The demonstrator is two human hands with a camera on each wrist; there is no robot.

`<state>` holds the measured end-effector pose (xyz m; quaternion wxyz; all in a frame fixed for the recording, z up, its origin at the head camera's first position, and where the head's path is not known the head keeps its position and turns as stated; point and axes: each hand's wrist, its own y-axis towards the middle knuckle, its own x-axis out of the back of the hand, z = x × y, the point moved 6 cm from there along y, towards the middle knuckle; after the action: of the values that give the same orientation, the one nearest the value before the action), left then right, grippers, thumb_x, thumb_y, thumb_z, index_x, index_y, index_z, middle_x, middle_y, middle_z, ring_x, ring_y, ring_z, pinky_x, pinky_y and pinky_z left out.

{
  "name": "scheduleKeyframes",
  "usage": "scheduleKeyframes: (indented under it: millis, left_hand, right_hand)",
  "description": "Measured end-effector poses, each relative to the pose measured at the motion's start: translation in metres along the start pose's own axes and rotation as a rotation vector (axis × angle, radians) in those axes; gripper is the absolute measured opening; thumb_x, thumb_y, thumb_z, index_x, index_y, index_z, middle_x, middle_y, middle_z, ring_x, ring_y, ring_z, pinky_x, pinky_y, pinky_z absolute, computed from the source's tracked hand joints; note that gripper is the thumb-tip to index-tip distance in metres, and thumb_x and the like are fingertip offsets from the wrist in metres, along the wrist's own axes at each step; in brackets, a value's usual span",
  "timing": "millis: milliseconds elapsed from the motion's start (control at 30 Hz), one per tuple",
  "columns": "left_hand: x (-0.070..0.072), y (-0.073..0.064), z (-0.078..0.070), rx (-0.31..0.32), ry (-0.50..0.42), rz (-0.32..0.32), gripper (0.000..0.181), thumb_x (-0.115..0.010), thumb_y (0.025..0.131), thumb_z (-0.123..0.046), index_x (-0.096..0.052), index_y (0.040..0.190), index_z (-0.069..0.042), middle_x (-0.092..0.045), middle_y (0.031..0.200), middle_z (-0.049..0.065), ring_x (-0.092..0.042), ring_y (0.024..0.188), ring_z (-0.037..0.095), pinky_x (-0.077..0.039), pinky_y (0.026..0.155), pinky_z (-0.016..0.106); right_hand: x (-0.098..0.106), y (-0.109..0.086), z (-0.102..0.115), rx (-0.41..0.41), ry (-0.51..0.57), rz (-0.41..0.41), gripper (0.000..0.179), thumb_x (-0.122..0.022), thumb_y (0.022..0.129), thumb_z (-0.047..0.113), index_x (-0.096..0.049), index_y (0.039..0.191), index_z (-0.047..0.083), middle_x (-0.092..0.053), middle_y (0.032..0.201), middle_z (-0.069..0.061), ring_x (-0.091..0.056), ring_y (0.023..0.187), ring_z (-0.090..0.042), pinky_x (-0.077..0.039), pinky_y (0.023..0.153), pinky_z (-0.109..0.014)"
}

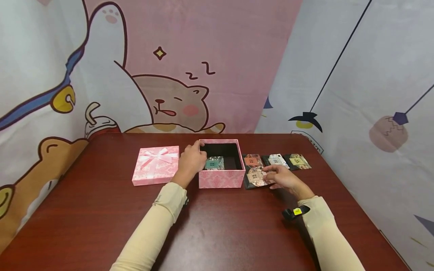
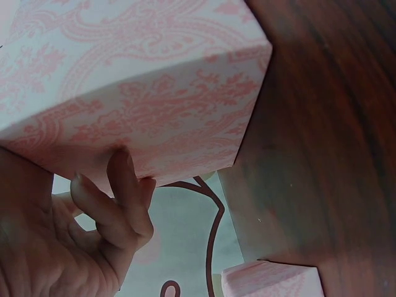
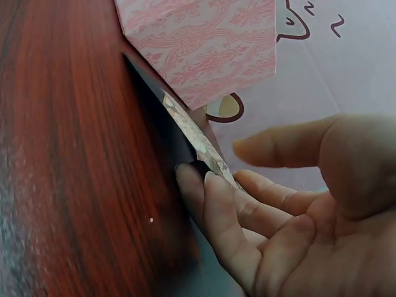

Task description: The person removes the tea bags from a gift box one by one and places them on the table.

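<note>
An open pink patterned gift box [image 1: 222, 178] with a black inside stands at mid-table, a green-labelled packet [image 1: 214, 163] lying in it. My left hand [image 1: 192, 160] holds the box at its left rim; in the left wrist view, bent fingers [image 2: 127, 198] touch its patterned side. To the right of the box, my right hand [image 1: 283, 178] is at the edge of a flat dark packet with a beige label [image 1: 255, 177]. In the right wrist view its fingertips touch the packet's edge [image 3: 192, 133], while the thumb [image 3: 278, 145] stands apart from it.
Behind the beige-labelled packet lie an orange-labelled packet [image 1: 252, 161], a white-labelled packet [image 1: 277, 160] and a yellow-labelled packet [image 1: 298, 162]. The pink lid [image 1: 154, 171] with a ribbon bow rests left of the box. A cartoon-printed cloth [image 1: 230, 75] hangs behind the brown table [image 1: 217, 226].
</note>
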<state>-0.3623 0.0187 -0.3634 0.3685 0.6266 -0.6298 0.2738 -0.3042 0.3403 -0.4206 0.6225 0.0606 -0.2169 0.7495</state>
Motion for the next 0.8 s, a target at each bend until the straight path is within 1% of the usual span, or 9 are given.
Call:
scheduleKeyframes:
  millis: [67, 200, 300, 433, 600, 700, 800]
  left_hand:
    - [0.001, 0.0, 0.0, -0.001, 0.002, -0.009, 0.038, -0.046, 0.096, -0.028, -0.053, 0.133, -0.023, -0.057, 0.121, 0.017, -0.062, 0.096, 0.04, -0.05, 0.082, 0.053]
    - [0.001, 0.0, 0.001, -0.008, 0.003, -0.017, 0.038, -0.045, 0.095, -0.029, -0.053, 0.132, -0.023, -0.058, 0.12, 0.018, -0.062, 0.099, 0.042, -0.05, 0.083, 0.053]
    - [0.0, 0.0, 0.002, -0.009, 0.001, -0.01, 0.038, -0.045, 0.096, -0.029, -0.053, 0.132, -0.023, -0.057, 0.12, 0.017, -0.062, 0.097, 0.041, -0.05, 0.083, 0.053]
    - [-0.001, 0.0, 0.002, -0.003, -0.001, -0.002, 0.038, -0.046, 0.096, -0.028, -0.052, 0.133, -0.024, -0.057, 0.121, 0.017, -0.061, 0.093, 0.037, -0.05, 0.082, 0.051]
    - [-0.002, 0.0, 0.001, -0.001, -0.002, 0.008, 0.038, -0.045, 0.097, -0.029, -0.052, 0.134, -0.024, -0.057, 0.121, 0.016, -0.059, 0.088, 0.034, -0.05, 0.079, 0.05]
    - [-0.001, 0.001, 0.0, -0.002, 0.0, 0.007, 0.038, -0.044, 0.097, -0.029, -0.052, 0.133, -0.024, -0.057, 0.12, 0.016, -0.059, 0.089, 0.034, -0.05, 0.08, 0.05]
    - [-0.001, 0.001, 0.0, 0.0, -0.005, 0.009, 0.038, -0.044, 0.096, -0.029, -0.052, 0.133, -0.024, -0.056, 0.121, 0.016, -0.06, 0.09, 0.035, -0.051, 0.081, 0.051]
  right_hand:
    - [0.001, 0.0, 0.0, 0.001, -0.029, -0.009, 0.046, -0.054, 0.095, 0.008, -0.043, 0.135, -0.011, -0.068, 0.109, -0.016, -0.066, 0.084, -0.016, -0.056, 0.068, -0.035]
    - [0.002, -0.001, 0.003, -0.005, -0.137, -0.047, 0.043, -0.056, 0.096, 0.012, -0.048, 0.132, -0.008, -0.07, 0.105, -0.014, -0.067, 0.081, -0.016, -0.056, 0.065, -0.037]
    - [0.002, -0.003, 0.006, -0.013, -0.209, -0.075, 0.039, -0.057, 0.096, 0.013, -0.052, 0.129, -0.006, -0.071, 0.1, -0.012, -0.067, 0.076, -0.016, -0.055, 0.061, -0.036]
    - [0.001, -0.006, 0.011, -0.001, -0.268, -0.084, 0.038, -0.058, 0.096, 0.012, -0.052, 0.127, -0.008, -0.071, 0.093, -0.012, -0.067, 0.07, -0.015, -0.055, 0.057, -0.035]
    - [0.004, -0.011, 0.019, 0.001, -0.355, -0.092, 0.041, -0.059, 0.096, 0.014, -0.052, 0.13, -0.009, -0.071, 0.096, -0.016, -0.068, 0.068, -0.018, -0.054, 0.055, -0.034]
    - [0.006, -0.016, 0.028, 0.01, -0.414, -0.098, 0.044, -0.057, 0.097, 0.016, -0.05, 0.132, -0.009, -0.071, 0.096, -0.018, -0.068, 0.069, -0.021, -0.054, 0.055, -0.034]
    - [0.007, -0.018, 0.039, 0.024, -0.437, -0.106, 0.046, -0.056, 0.098, 0.017, -0.048, 0.135, -0.01, -0.069, 0.097, -0.023, -0.068, 0.075, -0.027, -0.054, 0.058, -0.034]
